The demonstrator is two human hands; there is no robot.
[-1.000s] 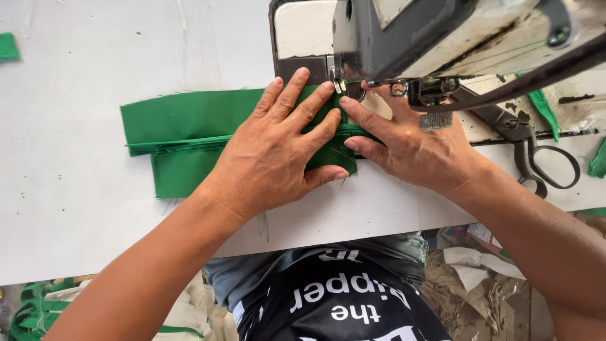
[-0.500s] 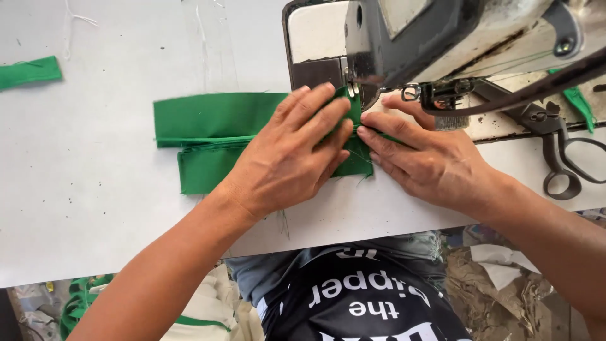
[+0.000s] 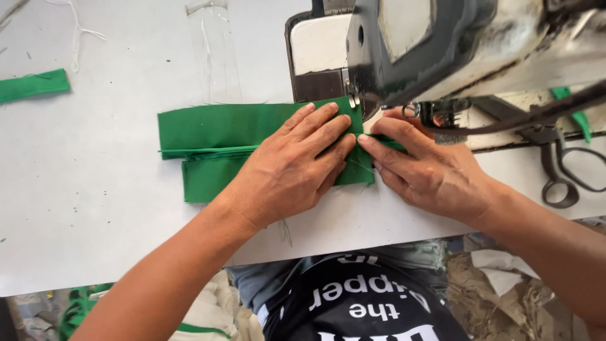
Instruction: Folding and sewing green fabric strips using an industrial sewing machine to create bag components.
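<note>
White tabletop (image 3: 95, 208) is covered by green fabric (image 3: 208, 136), mostly lying unsewn left of the fingers. It is pressed flat by the left hand (image 3: 290, 167) and right hand (image 3: 423, 167), fingers extended, grasping nothing, just before the sewing machine (image 3: 429, 50).

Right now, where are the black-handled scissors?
In the head view the scissors lie at the far right of the white table, beside the sewing machine and beyond the right hand.

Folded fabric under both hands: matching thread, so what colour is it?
Solid green folded fabric, plain, no pattern; head view.

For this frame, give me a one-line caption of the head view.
Left hand and right hand press green fabric flat under a sewing machine.
</note>
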